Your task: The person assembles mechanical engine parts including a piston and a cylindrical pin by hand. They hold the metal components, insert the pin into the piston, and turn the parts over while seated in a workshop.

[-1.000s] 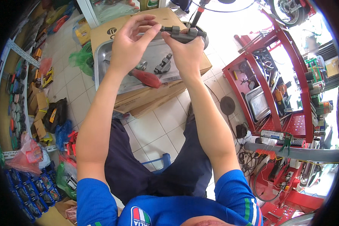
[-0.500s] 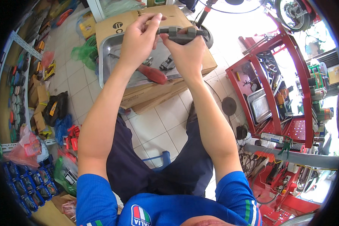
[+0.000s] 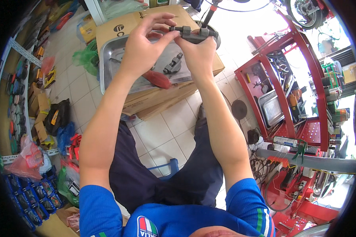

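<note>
My right hand (image 3: pixel 197 55) grips a dark metal threaded tool (image 3: pixel 197 36) with hex nuts, held sideways above a steel tray (image 3: pixel 106 71). The thumb of my left hand (image 3: pixel 146 49) meets the tool's left threaded end, its forefinger at that end too and its other fingers raised and curled. A similar dark metal piece (image 3: pixel 172 65) lies in the tray, along with a red-handled tool (image 3: pixel 157 79), whose far end is partly hidden behind my left hand.
The tray rests on a cardboard box (image 3: pixel 134 104). At right stand a red tool cart (image 3: pixel 261 75), a motorcycle wheel (image 3: pixel 302 12) and a coil of cables (image 3: pixel 261 170). At left are shelves (image 3: pixel 16 98) with small goods, plastic bags (image 3: pixel 23 160) and a green bag (image 3: pixel 87 57).
My left hand's fingers closed in around the tool's end half a second ago and have now lifted apart again, the thumb staying at the threaded end. My right hand keeps its grip.
</note>
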The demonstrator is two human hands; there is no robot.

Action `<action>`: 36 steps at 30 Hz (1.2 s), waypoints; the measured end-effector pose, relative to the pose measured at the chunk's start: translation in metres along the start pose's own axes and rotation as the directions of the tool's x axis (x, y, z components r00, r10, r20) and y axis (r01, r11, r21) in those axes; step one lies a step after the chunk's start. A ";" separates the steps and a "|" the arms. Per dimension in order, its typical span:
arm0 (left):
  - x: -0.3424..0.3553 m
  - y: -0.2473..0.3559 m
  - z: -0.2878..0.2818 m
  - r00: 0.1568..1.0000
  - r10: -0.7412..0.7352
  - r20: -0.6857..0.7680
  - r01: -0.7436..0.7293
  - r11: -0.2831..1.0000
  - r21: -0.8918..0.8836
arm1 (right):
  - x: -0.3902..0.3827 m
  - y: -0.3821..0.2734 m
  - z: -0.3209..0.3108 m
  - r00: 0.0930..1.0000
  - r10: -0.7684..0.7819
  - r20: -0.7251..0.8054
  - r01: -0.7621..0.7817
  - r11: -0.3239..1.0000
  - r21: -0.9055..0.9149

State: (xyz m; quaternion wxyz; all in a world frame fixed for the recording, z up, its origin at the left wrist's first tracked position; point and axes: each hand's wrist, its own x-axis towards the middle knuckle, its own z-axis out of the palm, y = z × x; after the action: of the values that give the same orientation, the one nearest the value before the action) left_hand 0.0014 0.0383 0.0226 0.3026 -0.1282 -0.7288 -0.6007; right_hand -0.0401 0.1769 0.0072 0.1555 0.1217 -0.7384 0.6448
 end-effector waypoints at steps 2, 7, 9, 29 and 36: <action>0.000 -0.002 0.001 1.000 0.007 -0.028 -0.009 0.998 -0.061 | 0.002 0.001 -0.001 0.999 0.043 -0.002 -0.043 0.999 -0.019; 0.003 0.002 -0.001 0.983 -0.170 -0.064 0.172 0.985 0.029 | 0.005 0.007 -0.001 0.999 -0.039 -0.020 0.038 0.998 -0.054; 0.002 -0.001 0.000 0.974 -0.220 -0.052 0.225 0.966 0.123 | 0.006 0.005 0.001 0.997 -0.074 -0.017 0.072 0.995 -0.068; 0.000 0.003 -0.003 0.991 -0.054 0.121 0.049 0.998 0.041 | 0.005 0.004 -0.007 0.999 0.052 0.007 -0.052 0.998 -0.038; 0.002 0.001 0.001 0.996 -0.086 0.004 0.085 0.969 -0.230 | 0.005 -0.008 -0.007 0.997 0.063 0.034 -0.060 0.996 -0.072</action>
State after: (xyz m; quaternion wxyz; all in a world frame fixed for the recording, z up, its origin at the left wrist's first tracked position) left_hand 0.0003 0.0388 0.0240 0.2615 -0.1293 -0.6583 -0.6940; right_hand -0.0414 0.1828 0.0173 0.1265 0.1050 -0.7667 0.6206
